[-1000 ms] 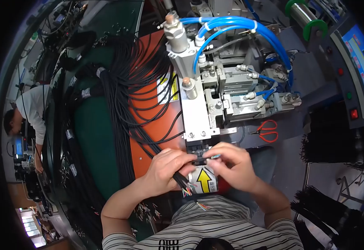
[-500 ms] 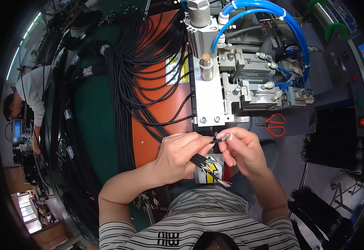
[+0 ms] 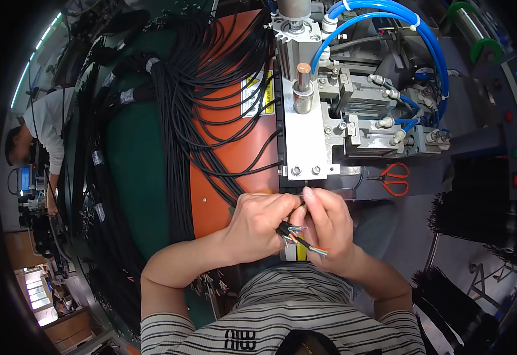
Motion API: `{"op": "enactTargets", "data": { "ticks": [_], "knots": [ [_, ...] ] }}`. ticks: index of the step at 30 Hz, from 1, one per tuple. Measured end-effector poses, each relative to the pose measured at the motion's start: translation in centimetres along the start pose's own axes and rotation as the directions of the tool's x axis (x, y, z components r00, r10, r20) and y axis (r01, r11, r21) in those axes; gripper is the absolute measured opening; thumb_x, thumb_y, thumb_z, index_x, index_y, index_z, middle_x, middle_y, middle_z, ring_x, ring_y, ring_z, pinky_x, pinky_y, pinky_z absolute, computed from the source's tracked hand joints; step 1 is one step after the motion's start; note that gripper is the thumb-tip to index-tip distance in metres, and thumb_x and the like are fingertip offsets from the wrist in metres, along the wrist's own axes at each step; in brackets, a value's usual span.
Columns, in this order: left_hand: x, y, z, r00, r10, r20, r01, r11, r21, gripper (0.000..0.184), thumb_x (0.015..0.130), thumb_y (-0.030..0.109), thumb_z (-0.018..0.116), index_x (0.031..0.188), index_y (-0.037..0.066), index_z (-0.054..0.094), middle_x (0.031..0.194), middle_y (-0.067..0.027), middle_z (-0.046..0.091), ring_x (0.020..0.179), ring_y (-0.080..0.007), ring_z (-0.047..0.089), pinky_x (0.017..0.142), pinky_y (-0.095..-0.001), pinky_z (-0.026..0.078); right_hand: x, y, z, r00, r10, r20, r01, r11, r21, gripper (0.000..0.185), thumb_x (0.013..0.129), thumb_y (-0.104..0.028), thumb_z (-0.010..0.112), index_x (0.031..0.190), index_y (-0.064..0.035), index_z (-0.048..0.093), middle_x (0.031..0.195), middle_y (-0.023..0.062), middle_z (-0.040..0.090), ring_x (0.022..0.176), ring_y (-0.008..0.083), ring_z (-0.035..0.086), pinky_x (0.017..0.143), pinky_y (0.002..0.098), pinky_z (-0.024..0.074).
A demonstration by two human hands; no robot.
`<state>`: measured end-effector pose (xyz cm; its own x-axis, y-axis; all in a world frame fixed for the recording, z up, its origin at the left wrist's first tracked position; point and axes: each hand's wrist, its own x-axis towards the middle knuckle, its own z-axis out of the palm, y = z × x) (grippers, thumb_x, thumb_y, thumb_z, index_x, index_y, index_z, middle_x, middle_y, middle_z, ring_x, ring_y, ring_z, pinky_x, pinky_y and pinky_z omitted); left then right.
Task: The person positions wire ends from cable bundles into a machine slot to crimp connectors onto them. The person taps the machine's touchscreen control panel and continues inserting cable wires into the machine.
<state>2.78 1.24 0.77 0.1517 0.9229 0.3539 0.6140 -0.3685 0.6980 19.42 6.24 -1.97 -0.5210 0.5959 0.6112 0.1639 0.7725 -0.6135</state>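
Note:
My left hand (image 3: 257,223) is closed around a small bundle of black cables (image 3: 283,227). Their stripped ends fan out below the fingers as thin coloured wires (image 3: 319,251). Fingertip to fingertip with it, my right hand (image 3: 331,231) pinches a single black cable, whose end is mostly hidden by the fingers. Both hands are just below the front edge of a metal plate (image 3: 306,148) on a pneumatic machine (image 3: 365,112). A copper-topped rod (image 3: 303,77) stands up from that plate.
Long black cables (image 3: 175,148) drape over an orange surface (image 3: 214,207) and green table (image 3: 131,171) at left. Red-handled scissors (image 3: 395,179) lie right of the machine. Blue air hoses (image 3: 430,47) arch above. Bundled cables (image 3: 466,213) hang at right. Another person (image 3: 48,127) works far left.
My right hand has turned inward, its fingers closing near my left fingertips and covering the cable end. The copper-topped rod stands taller. The whole view has shifted slightly.

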Motion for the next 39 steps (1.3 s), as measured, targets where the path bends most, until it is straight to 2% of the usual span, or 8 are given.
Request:
{"op": "enactTargets", "data": {
  "ticks": [5, 8, 20, 25, 28, 33, 37, 39],
  "knots": [
    [0.1, -0.1, 0.4, 0.999, 0.028, -0.032, -0.028, 0.999, 0.021, 0.013, 0.082, 0.003, 0.070, 0.090, 0.000, 0.059, 0.065, -0.0094, 0.059, 0.051, -0.0242, 0.058, 0.049, -0.0342, 0.045, 0.3, 0.8, -1.6, 0.979, 0.201, 0.045, -0.205, 0.932, 0.300, 0.026, 0.092, 0.003, 0.059, 0.117, 0.0047, 0.062, 0.107, 0.0111, 0.062, 0.090, 0.0137, 0.063, 0.080, 0.0262, 0.0511],
    [0.1, 0.1, 0.3, 1.000, -0.014, -0.014, 0.014, 1.000, 0.009, 0.022, 0.070, 0.001, 0.070, 0.089, 0.001, 0.059, 0.069, -0.0087, 0.060, 0.057, -0.0271, 0.060, 0.052, -0.0365, 0.046, 0.2, 2.2, -1.9, 0.818, 0.431, 0.380, -0.538, 0.341, 0.771, 0.022, 0.092, 0.001, 0.060, 0.114, 0.0044, 0.065, 0.107, 0.0107, 0.063, 0.089, 0.0130, 0.063, 0.076, 0.0242, 0.0510],
    [0.2, -0.2, 0.3, 1.000, -0.015, 0.004, 0.015, 0.999, -0.039, 0.015, 0.078, 0.003, 0.070, 0.089, 0.001, 0.060, 0.068, -0.0097, 0.061, 0.054, -0.0257, 0.059, 0.051, -0.0349, 0.046, 0.9, 3.1, -2.7, 0.698, 0.456, 0.552, -0.641, 0.055, 0.766, 0.012, 0.093, 0.001, 0.060, 0.102, 0.0060, 0.067, 0.096, 0.0081, 0.063, 0.072, 0.0109, 0.063, 0.060, 0.0205, 0.0483],
    [0.3, 0.0, 0.2, 1.000, -0.002, -0.015, 0.001, 0.999, -0.034, 0.013, 0.084, 0.006, 0.070, 0.088, 0.000, 0.060, 0.068, -0.0110, 0.062, 0.051, -0.0245, 0.058, 0.049, -0.0336, 0.046, 0.4, 1.6, -2.0, 0.779, 0.524, 0.344, -0.586, 0.415, 0.696, 0.008, 0.092, 0.003, 0.060, 0.097, 0.0065, 0.066, 0.094, 0.0079, 0.062, 0.068, 0.0095, 0.061, 0.057, 0.0201, 0.0469],
    [0.1, -0.2, 0.3, 1.000, 0.005, -0.023, -0.005, 1.000, -0.017, 0.013, 0.083, 0.006, 0.071, 0.088, 0.000, 0.060, 0.067, -0.0107, 0.062, 0.050, -0.0244, 0.057, 0.048, -0.0333, 0.046, -0.1, 1.6, -1.2, 0.963, 0.235, 0.127, -0.267, 0.871, 0.413, 0.005, 0.091, 0.004, 0.061, 0.095, 0.0066, 0.063, 0.095, 0.0078, 0.062, 0.066, 0.0082, 0.059, 0.056, 0.0204, 0.0463],
    [0.0, 0.0, 0.5, 0.998, -0.028, -0.058, 0.028, 1.000, -0.001, 0.026, 0.064, -0.002, 0.070, 0.087, 0.003, 0.059, 0.067, -0.0059, 0.059, 0.057, -0.0255, 0.061, 0.051, -0.0347, 0.045, 0.2, 1.2, -1.7, 0.823, 0.477, 0.308, -0.530, 0.449, 0.720, 0.008, 0.088, 0.004, 0.065, 0.095, 0.0055, 0.063, 0.090, 0.0085, 0.062, 0.062, 0.0080, 0.058, 0.052, 0.0217, 0.0454],
    [-0.1, -0.2, 0.5, 1.000, 0.004, -0.003, -0.004, 1.000, 0.028, 0.012, 0.082, 0.005, 0.071, 0.086, 0.001, 0.060, 0.063, -0.0090, 0.060, 0.046, -0.0237, 0.055, 0.046, -0.0332, 0.043, 0.1, 1.1, -1.3, 0.748, 0.613, 0.255, -0.561, 0.377, 0.737, 0.013, 0.082, 0.006, 0.069, 0.094, 0.0031, 0.065, 0.087, 0.0091, 0.062, 0.061, 0.0099, 0.058, 0.051, 0.0220, 0.0445],
    [0.0, -0.2, 0.4, 1.000, 0.006, -0.006, -0.006, 1.000, 0.014, 0.012, 0.082, 0.005, 0.070, 0.086, 0.001, 0.060, 0.063, -0.0090, 0.059, 0.046, -0.0236, 0.055, 0.046, -0.0333, 0.043, 0.6, 1.1, -1.1, 0.951, 0.291, -0.100, -0.239, 0.903, 0.356, 0.016, 0.079, 0.008, 0.070, 0.093, 0.0012, 0.066, 0.086, 0.0095, 0.062, 0.060, 0.0112, 0.058, 0.051, 0.0216, 0.0442]
  ]
}}
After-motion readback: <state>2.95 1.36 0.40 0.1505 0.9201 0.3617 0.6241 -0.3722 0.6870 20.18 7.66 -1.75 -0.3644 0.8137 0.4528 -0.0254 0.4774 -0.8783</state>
